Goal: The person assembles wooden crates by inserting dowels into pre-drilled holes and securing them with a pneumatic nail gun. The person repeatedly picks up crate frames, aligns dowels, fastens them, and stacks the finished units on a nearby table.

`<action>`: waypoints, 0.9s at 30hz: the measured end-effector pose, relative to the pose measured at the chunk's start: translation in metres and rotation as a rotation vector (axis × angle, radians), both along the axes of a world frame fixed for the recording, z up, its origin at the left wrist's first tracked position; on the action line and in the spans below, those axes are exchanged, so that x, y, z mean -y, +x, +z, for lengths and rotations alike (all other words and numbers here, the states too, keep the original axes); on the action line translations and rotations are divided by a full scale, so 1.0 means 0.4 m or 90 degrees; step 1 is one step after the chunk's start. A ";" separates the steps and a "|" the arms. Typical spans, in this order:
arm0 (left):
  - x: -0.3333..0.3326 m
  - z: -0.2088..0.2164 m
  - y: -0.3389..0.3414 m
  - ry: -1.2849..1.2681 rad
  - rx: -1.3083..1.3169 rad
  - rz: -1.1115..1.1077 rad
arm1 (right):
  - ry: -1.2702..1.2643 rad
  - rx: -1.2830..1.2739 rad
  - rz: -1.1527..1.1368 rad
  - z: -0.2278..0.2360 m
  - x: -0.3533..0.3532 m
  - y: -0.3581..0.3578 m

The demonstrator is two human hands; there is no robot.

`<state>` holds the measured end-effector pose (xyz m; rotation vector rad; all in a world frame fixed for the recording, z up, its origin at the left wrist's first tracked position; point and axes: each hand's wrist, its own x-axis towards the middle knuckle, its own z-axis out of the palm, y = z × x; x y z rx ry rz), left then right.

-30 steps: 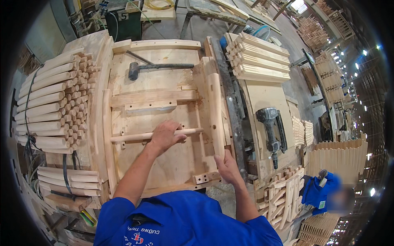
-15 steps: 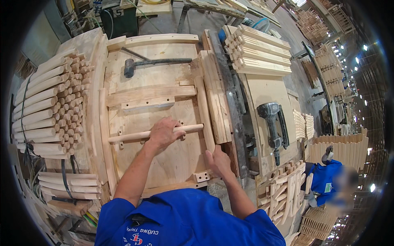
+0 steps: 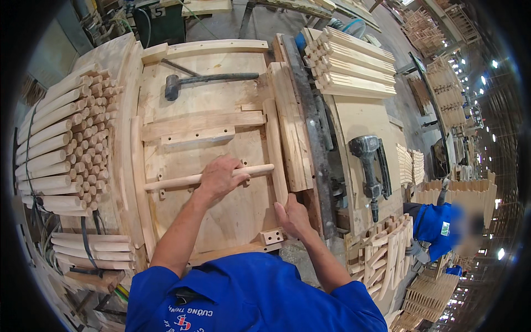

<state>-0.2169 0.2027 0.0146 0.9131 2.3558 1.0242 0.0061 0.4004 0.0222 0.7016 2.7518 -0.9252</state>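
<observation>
— Wood is filling the whole clock face if I am centring it on the rung (image 3: 172, 183). What is lying furthest left?

— Bundled dowels (image 3: 61, 146), between nine and ten o'clock. Closer in, at nine, the left rail (image 3: 140, 177) is running along the side of the jig (image 3: 232, 218), and the rung's left end is meeting it.

— And at eleven?

— The mallet (image 3: 202, 79) is lying loose on the jig, with nobody touching it.

— What is the left hand (image 3: 220, 178) doing?

— It is gripping the rung, right of the middle, fingers wrapped over the top.

— So which step are we seeing?

— I am guessing the person is fitting the rung between both rails. Its right end is reaching the right rail (image 3: 275, 143) at two o'clock; whether it is sitting home in a hole, I cannot tell.

— And the right hand (image 3: 293, 217)?

— At four o'clock, it is clasping the right rail's lower end. The next move is probably calling for a straight rung and an even push on that rail; any skew could be binding the joint.

— Beyond that?

— Stacked slats (image 3: 354, 66) are resting at two, and a nail gun (image 3: 369, 163) is lying on the bench (image 3: 359, 113) at three.
</observation>
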 end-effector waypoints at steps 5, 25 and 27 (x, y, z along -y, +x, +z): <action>-0.001 -0.007 0.000 0.018 -0.025 -0.016 | 0.046 0.052 0.016 0.013 0.012 -0.010; -0.156 -0.033 -0.269 -0.030 -0.327 0.056 | 0.087 0.077 0.036 0.014 0.016 -0.016; -0.148 -0.037 -0.273 -0.041 -0.323 0.063 | 0.088 0.067 0.038 0.014 0.021 -0.018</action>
